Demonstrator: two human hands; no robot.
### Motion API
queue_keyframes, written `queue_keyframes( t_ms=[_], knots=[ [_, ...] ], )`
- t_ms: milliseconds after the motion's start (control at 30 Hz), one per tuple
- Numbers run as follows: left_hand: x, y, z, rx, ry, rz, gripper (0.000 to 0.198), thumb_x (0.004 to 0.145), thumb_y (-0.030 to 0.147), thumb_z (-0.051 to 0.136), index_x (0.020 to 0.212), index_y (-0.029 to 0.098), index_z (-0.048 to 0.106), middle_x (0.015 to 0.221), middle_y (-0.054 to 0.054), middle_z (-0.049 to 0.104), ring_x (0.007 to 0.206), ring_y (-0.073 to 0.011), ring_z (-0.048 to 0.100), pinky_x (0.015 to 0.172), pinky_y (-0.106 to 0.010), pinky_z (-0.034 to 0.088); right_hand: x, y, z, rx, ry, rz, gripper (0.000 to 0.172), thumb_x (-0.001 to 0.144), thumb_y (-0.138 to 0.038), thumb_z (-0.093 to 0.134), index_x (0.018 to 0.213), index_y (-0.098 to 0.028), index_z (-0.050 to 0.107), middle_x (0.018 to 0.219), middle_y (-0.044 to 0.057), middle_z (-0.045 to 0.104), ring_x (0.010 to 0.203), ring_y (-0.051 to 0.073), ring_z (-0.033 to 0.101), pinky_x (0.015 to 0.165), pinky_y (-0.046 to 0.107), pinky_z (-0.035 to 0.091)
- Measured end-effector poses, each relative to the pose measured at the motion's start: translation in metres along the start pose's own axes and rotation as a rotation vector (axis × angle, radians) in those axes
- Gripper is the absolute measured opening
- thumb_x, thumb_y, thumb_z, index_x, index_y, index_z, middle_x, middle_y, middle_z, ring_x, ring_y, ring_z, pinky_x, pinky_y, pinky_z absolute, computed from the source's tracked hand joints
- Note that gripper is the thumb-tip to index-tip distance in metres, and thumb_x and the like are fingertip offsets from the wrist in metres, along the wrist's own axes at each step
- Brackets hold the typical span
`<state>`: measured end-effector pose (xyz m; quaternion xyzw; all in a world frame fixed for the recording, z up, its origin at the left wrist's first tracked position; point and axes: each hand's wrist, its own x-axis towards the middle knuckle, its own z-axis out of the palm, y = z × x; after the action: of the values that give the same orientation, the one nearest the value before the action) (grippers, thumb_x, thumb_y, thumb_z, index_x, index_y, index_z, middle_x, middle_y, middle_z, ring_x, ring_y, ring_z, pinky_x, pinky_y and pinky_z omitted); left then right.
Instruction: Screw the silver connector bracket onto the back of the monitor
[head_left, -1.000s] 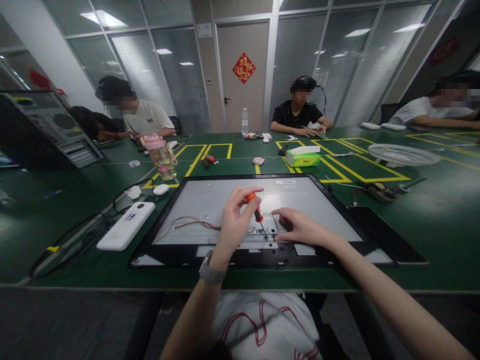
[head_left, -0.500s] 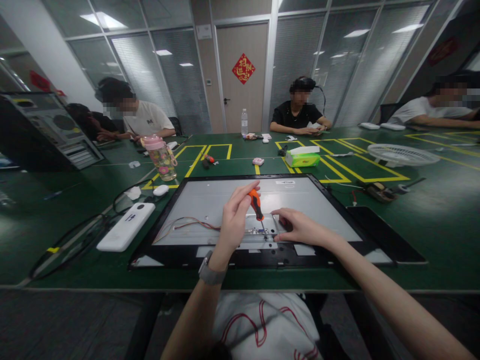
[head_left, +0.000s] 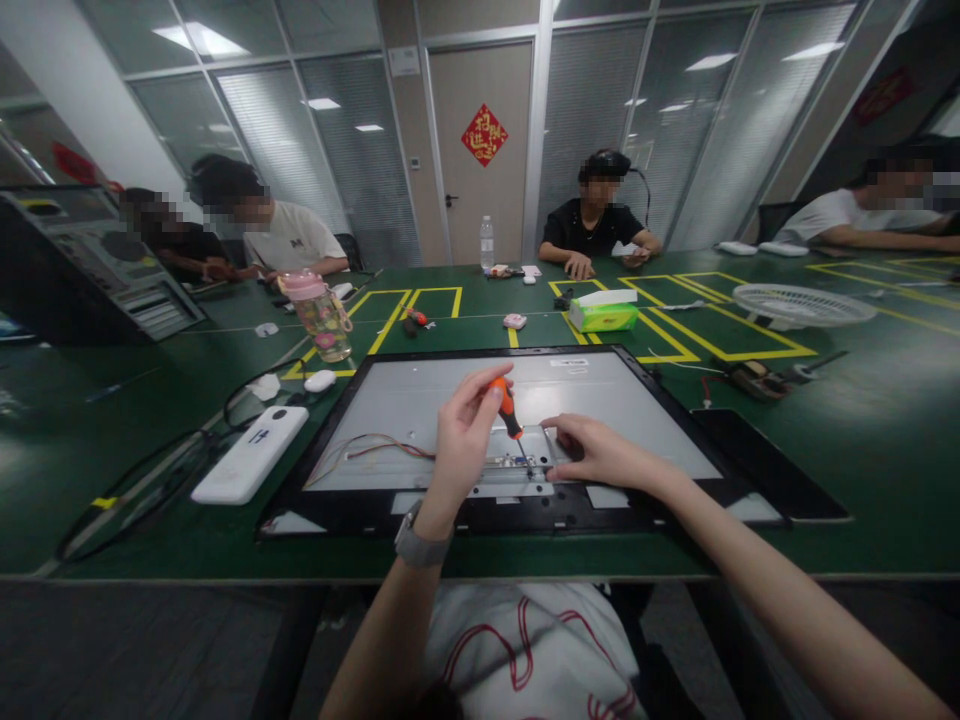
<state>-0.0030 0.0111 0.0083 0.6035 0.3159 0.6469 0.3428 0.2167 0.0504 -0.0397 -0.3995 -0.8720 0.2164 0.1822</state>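
Note:
My left hand (head_left: 466, 425), with a watch on its wrist, is closed on a screwdriver (head_left: 508, 408) with an orange and black handle. The screwdriver leans to the left, its tip down by the right end of a small circuit board (head_left: 514, 461). Thumb and fingers of my right hand (head_left: 592, 452) grip the right side of a metal bracket (head_left: 534, 440) around that board. Beneath both hands lies a large flat display panel (head_left: 637, 400), grey with a black frame. Thin wires (head_left: 386, 437) run left from the board.
Left of the panel are a white power bank (head_left: 251, 455), black cables (head_left: 142, 500) and a pink-lidded bottle (head_left: 319, 315). A black slab (head_left: 765, 465) lies at its right. Beyond are a tissue pack (head_left: 604, 312) and a white fan grille (head_left: 802, 305). Several people sit around the table.
My left hand has shifted slightly left, and the screwdriver's handle leans further left. My right hand keeps its hold. Across the table, a person's hand has come down onto the tabletop.

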Motion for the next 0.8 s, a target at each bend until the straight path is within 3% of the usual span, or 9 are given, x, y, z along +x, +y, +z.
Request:
queue_keyframes(
  t_ms=[100,267,400,533,600,700,800],
  knots=[
    [-0.0001,-0.0003,-0.0002,0.072,0.041,0.045,0.020,0.086,0.028,0.064,0.101,0.020,0.074,0.092,-0.004,0.063,0.079,-0.0122,0.060,0.076,-0.024,0.050,-0.0001,-0.0005,-0.0001,-0.005,0.001,-0.007,0.062,0.073,-0.046,0.077,0.122,-0.013,0.058,0.082,0.003,0.057,0.075,0.020,0.055,0.069,0.031,0.044],
    [-0.0007,-0.0018,-0.0002,-0.036,-0.005,-0.005,0.031,0.095,0.030,0.048,0.115,0.020,0.069,0.104,-0.008,0.067,0.094,-0.0170,0.064,0.085,-0.029,0.050,-0.0003,0.0010,0.0009,0.010,0.015,-0.005,0.061,0.073,-0.046,0.078,0.122,-0.016,0.059,0.081,0.002,0.057,0.074,0.020,0.055,0.067,0.030,0.044],
    [-0.0006,-0.0016,-0.0003,0.076,0.045,0.045,0.023,0.088,0.028,0.061,0.106,0.021,0.073,0.094,-0.004,0.064,0.081,-0.0134,0.061,0.078,-0.025,0.049,-0.0002,0.0027,0.0016,0.007,0.016,-0.008,0.062,0.073,-0.046,0.078,0.123,-0.016,0.058,0.081,0.002,0.057,0.075,0.020,0.055,0.069,0.030,0.045],
    [-0.0011,-0.0046,-0.0016,-0.040,-0.007,0.021,0.030,0.094,0.029,0.050,0.115,0.021,0.070,0.108,-0.007,0.066,0.096,-0.0169,0.063,0.089,-0.030,0.048,-0.0005,0.0030,0.0015,0.010,0.012,0.002,0.062,0.073,-0.047,0.077,0.123,-0.016,0.058,0.082,0.003,0.058,0.075,0.021,0.056,0.069,0.031,0.045],
    [-0.0015,-0.0050,-0.0017,-0.071,-0.025,0.000,0.030,0.094,0.030,0.050,0.117,0.021,0.068,0.104,-0.007,0.067,0.095,-0.0172,0.063,0.087,-0.030,0.049,-0.0006,0.0026,0.0013,0.006,0.011,0.004,0.061,0.073,-0.046,0.077,0.123,-0.015,0.059,0.083,0.003,0.059,0.076,0.021,0.056,0.069,0.031,0.045],
    [-0.0021,-0.0026,-0.0007,0.056,0.007,0.056,0.022,0.089,0.028,0.061,0.107,0.021,0.073,0.091,-0.004,0.062,0.085,-0.0144,0.060,0.079,-0.026,0.049,-0.0003,0.0019,0.0012,-0.006,0.008,0.002,0.061,0.073,-0.046,0.077,0.122,-0.016,0.059,0.082,0.003,0.058,0.075,0.021,0.056,0.069,0.031,0.045],
    [-0.0024,-0.0005,0.0004,0.067,-0.023,0.082,0.025,0.092,0.026,0.056,0.111,0.024,0.072,0.096,-0.004,0.061,0.089,-0.0144,0.059,0.083,-0.026,0.048,0.0002,0.0016,0.0014,-0.007,0.008,0.001,0.061,0.073,-0.046,0.078,0.122,-0.015,0.059,0.083,0.003,0.058,0.075,0.020,0.056,0.069,0.031,0.045]
  ],
)
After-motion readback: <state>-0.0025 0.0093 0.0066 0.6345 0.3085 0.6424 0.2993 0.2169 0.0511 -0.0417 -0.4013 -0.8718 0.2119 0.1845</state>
